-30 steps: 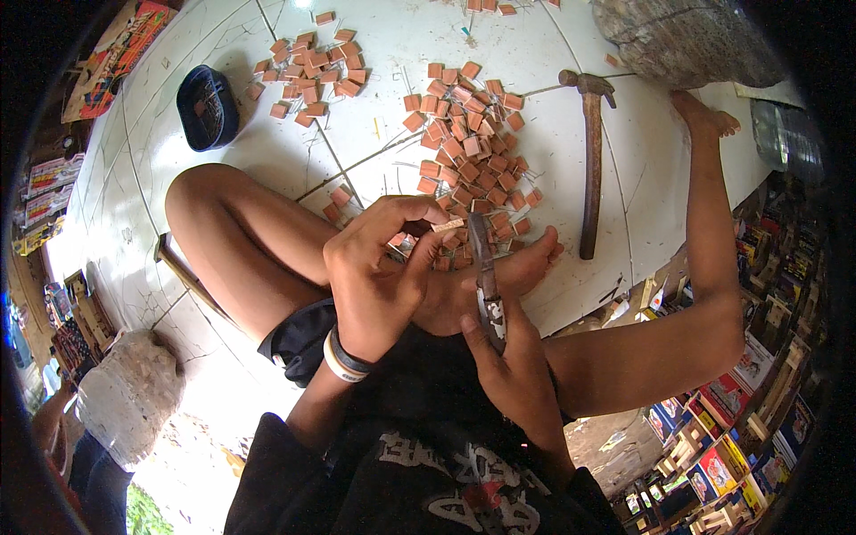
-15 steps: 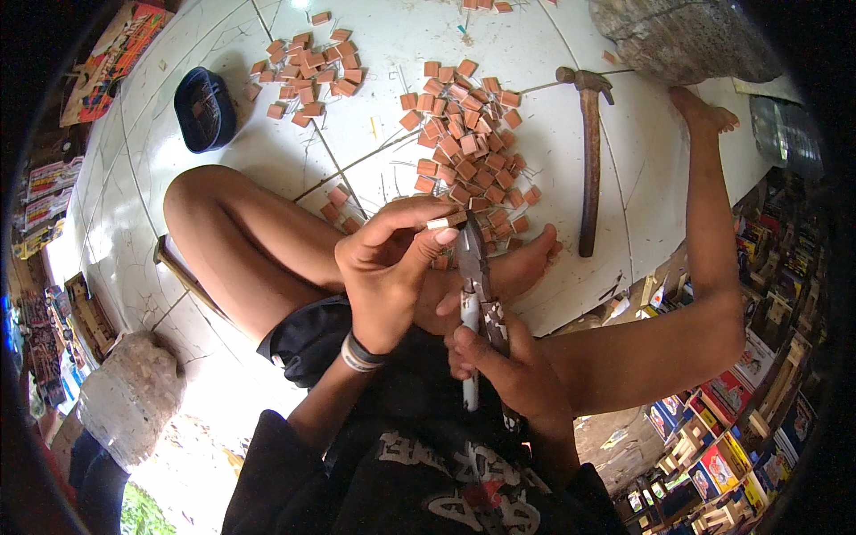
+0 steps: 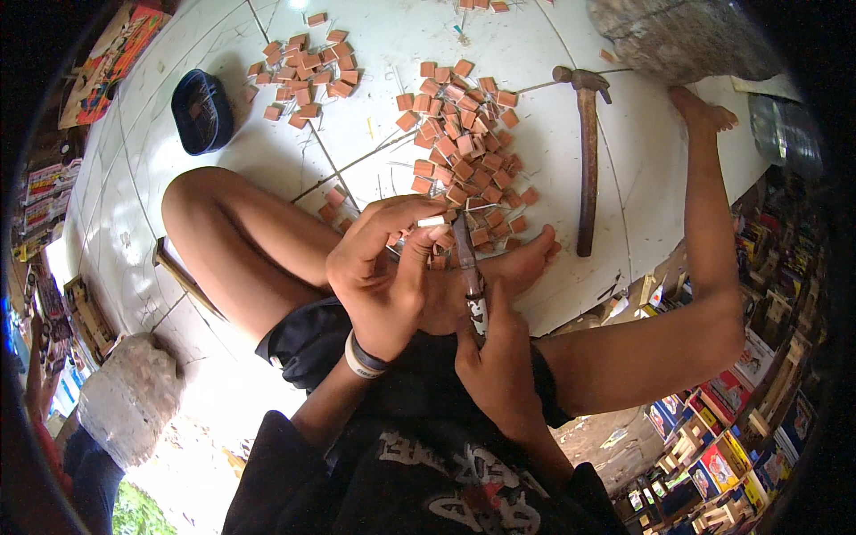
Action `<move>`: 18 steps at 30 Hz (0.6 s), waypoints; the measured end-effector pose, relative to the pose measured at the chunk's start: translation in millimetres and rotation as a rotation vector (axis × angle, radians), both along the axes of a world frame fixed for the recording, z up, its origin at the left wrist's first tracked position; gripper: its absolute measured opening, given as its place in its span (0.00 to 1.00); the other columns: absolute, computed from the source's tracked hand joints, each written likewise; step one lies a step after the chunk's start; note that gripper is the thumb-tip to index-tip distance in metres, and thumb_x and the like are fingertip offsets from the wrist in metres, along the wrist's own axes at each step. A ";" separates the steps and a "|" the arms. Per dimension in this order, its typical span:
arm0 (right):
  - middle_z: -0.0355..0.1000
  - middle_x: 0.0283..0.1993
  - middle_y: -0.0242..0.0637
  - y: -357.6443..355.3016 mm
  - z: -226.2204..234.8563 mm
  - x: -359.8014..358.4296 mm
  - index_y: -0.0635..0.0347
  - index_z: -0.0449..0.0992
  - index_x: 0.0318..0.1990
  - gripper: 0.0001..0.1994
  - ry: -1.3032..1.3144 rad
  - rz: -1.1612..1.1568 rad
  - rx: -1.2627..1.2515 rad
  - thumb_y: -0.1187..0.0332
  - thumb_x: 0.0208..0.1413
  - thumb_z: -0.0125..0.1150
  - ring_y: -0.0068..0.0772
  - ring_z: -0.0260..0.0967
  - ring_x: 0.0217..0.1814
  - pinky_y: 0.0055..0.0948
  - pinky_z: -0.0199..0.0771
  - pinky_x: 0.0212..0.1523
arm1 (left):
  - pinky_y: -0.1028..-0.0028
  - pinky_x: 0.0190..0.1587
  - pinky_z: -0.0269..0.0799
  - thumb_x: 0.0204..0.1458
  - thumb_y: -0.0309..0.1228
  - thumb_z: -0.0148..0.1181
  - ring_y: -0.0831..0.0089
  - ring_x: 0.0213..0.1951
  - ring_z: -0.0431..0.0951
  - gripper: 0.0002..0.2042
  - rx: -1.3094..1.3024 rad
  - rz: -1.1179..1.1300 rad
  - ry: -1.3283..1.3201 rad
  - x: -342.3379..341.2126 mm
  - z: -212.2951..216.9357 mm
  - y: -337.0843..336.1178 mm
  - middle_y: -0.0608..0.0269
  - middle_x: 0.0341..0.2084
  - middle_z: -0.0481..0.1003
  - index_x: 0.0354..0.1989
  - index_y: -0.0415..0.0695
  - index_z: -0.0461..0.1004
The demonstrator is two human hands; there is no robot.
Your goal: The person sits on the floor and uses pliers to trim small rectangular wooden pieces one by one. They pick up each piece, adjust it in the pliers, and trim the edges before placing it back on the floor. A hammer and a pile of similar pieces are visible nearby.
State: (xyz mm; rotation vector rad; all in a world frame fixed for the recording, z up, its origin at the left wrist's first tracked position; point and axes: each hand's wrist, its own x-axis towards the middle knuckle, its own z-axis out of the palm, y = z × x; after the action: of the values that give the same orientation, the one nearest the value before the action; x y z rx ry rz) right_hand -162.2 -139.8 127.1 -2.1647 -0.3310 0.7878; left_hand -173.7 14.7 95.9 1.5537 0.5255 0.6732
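Between its thumb and fingers, my left hand pinches a small wooden block with a brown face and a pale edge. My right hand is closed round the worn handles of a pair of pliers. The jaws meet the block's right end; whether they grip a pin there is too small to tell. Just beyond my hands lies a heap of similar brown blocks, many with thin metal pins sticking out. A smaller group of these blocks lies farther left.
A wooden-handled hammer lies right of the heap. At the left stands a dark blue tub. Large stones sit at the far right and near left. My bent legs frame the white tiled floor.
The pliers have turned and their handles, spread before, are now drawn together inside my right hand. My left hand has shifted slightly left, tilting the block so its pale edge shows more.
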 end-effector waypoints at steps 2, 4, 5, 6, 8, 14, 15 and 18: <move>0.74 0.42 0.65 1.6 2.5 -0.6 0.69 0.64 0.58 0.17 -0.020 0.007 0.015 0.74 0.65 0.57 0.70 0.74 0.50 0.47 0.74 0.45 | 0.76 0.48 0.76 0.57 0.14 0.64 0.72 0.41 0.82 0.07 -0.094 -0.006 0.011 -0.5 -0.4 -0.3 0.56 0.39 0.83 0.43 0.31 0.80; 0.74 0.44 0.63 1.7 7.8 -2.6 0.70 0.64 0.60 0.19 0.008 -0.018 0.036 0.71 0.67 0.57 0.66 0.76 0.50 0.46 0.74 0.48 | 0.76 0.48 0.76 0.60 0.16 0.64 0.74 0.40 0.82 0.07 -0.239 -0.006 0.004 -1.3 1.1 -1.8 0.58 0.39 0.82 0.45 0.31 0.78; 0.74 0.45 0.62 1.8 10.2 -3.2 0.70 0.64 0.62 0.20 0.006 -0.025 0.039 0.70 0.68 0.57 0.63 0.76 0.50 0.45 0.74 0.49 | 0.76 0.48 0.76 0.61 0.17 0.63 0.74 0.40 0.82 0.07 -0.323 0.010 0.016 -1.4 2.2 -1.5 0.58 0.39 0.82 0.45 0.31 0.78; 0.74 0.46 0.61 1.9 12.7 -3.9 0.69 0.64 0.63 0.20 0.022 -0.050 0.047 0.69 0.68 0.57 0.59 0.77 0.50 0.45 0.73 0.50 | 0.76 0.48 0.77 0.62 0.18 0.63 0.74 0.40 0.82 0.06 -0.397 0.012 0.011 -1.3 3.3 -0.5 0.59 0.38 0.82 0.46 0.31 0.77; 0.74 0.47 0.59 2.6 14.7 -3.0 0.69 0.63 0.65 0.22 0.013 -0.071 0.029 0.68 0.69 0.57 0.53 0.77 0.50 0.44 0.74 0.52 | 0.74 0.47 0.79 0.64 0.22 0.63 0.75 0.39 0.82 0.07 -0.524 0.005 0.015 -1.2 6.3 2.4 0.59 0.37 0.82 0.46 0.31 0.77; 0.70 0.55 0.63 -3.5 14.5 8.2 0.70 0.61 0.67 0.24 0.030 0.004 0.006 0.67 0.70 0.55 0.64 0.70 0.58 0.49 0.70 0.58 | 0.75 0.44 0.79 0.64 0.26 0.64 0.76 0.38 0.82 0.09 -0.606 -0.047 0.102 -4.7 12.6 12.3 0.60 0.36 0.82 0.46 0.32 0.77; 0.72 0.51 0.58 -3.6 13.5 8.3 0.69 0.63 0.66 0.22 -0.003 0.020 0.003 0.67 0.70 0.56 0.55 0.73 0.53 0.45 0.72 0.55 | 0.75 0.44 0.79 0.64 0.26 0.65 0.76 0.38 0.82 0.09 -0.588 -0.051 0.104 -5.0 12.2 12.7 0.61 0.36 0.82 0.46 0.32 0.77; 0.74 0.46 0.52 -3.3 13.8 7.0 0.68 0.64 0.65 0.21 0.009 0.034 0.005 0.67 0.71 0.56 0.46 0.76 0.49 0.41 0.73 0.52 | 0.76 0.44 0.78 0.63 0.26 0.66 0.78 0.38 0.81 0.08 -0.557 -0.049 0.106 -6.0 11.2 13.6 0.62 0.35 0.82 0.46 0.33 0.78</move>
State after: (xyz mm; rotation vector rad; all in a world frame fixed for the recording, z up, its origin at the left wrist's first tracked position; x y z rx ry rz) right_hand -155.2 -143.1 140.9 -2.1554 -0.3654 0.8144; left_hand -179.7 28.3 107.1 1.0746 0.6850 0.3629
